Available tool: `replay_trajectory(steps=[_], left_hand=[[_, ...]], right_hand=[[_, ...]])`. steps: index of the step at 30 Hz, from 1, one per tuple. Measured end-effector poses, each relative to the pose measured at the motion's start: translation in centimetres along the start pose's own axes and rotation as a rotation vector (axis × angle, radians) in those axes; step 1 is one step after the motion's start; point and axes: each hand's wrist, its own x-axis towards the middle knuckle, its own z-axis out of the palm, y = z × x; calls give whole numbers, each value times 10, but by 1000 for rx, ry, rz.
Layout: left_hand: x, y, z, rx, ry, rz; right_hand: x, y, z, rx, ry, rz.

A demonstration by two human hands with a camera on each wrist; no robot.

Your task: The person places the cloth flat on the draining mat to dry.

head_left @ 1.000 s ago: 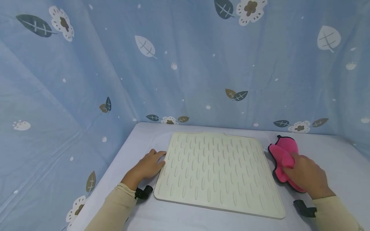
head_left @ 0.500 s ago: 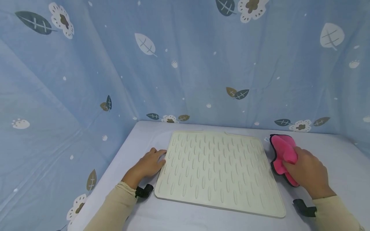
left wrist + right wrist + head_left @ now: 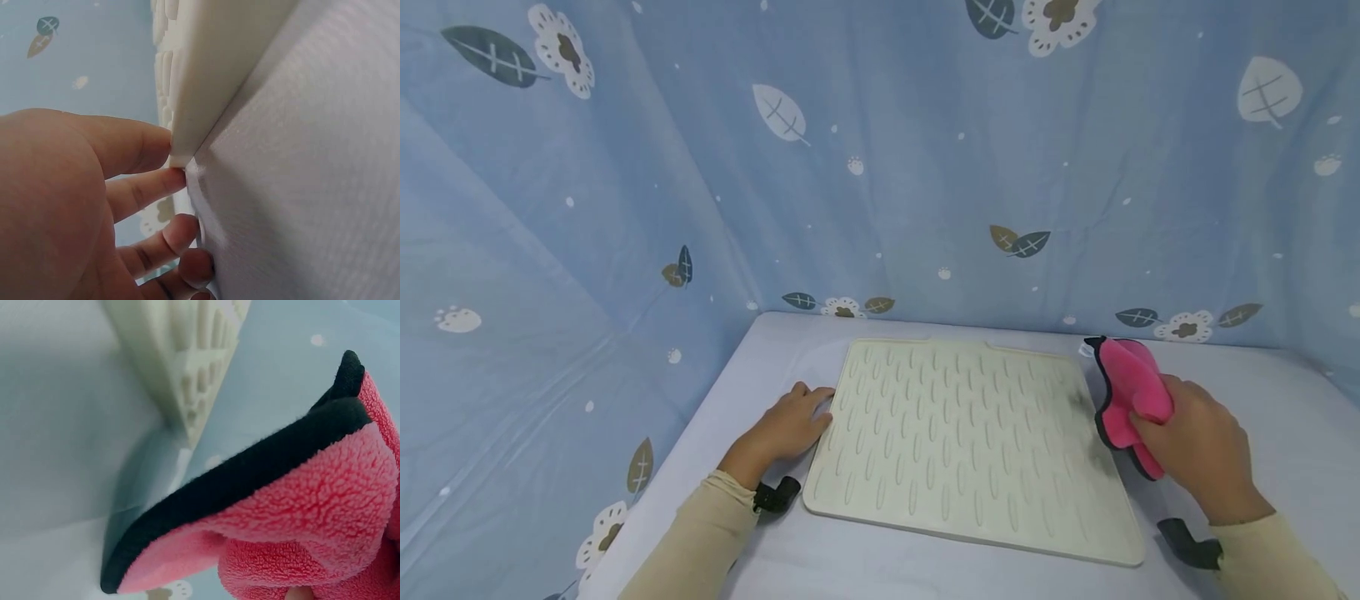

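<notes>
A cream ridged mat [image 3: 958,442] lies flat on the pale table [image 3: 790,550]. My left hand [image 3: 786,429] rests on the table with straight fingers touching the mat's left edge [image 3: 187,106]. My right hand [image 3: 1195,446] grips a bunched pink cloth with black trim [image 3: 1123,400], held just above the mat's right edge. In the right wrist view the fluffy pink cloth [image 3: 300,512] fills the foreground, with the mat's corner [image 3: 181,369] beyond it.
Blue fabric printed with leaves and flowers [image 3: 880,167] walls in the table at the back and left. A black wrist-camera mount shows at each sleeve [image 3: 773,495] [image 3: 1183,543]. Bare table lies to the right of the mat [image 3: 1285,417].
My right hand has lifted the pink cloth off the table and moved it up and left toward the mat's right edge. The left hand has stayed put.
</notes>
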Motion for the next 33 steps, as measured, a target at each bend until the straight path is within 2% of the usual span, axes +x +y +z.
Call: replay_trajectory(steps=[9, 18, 27, 33], left_hand=[[0, 0, -1, 15, -8, -7], [1, -1, -1, 14, -10, 2], [4, 1, 5, 0, -3, 4], [2, -1, 1, 36, 8, 5]], right_hand=[[-5, -24, -7, 52, 32, -55], [-10, -39, -10, 77, 86, -151], [-15, -54, -9, 74, 70, -212], [-14, -66, -4, 108, 78, -267]])
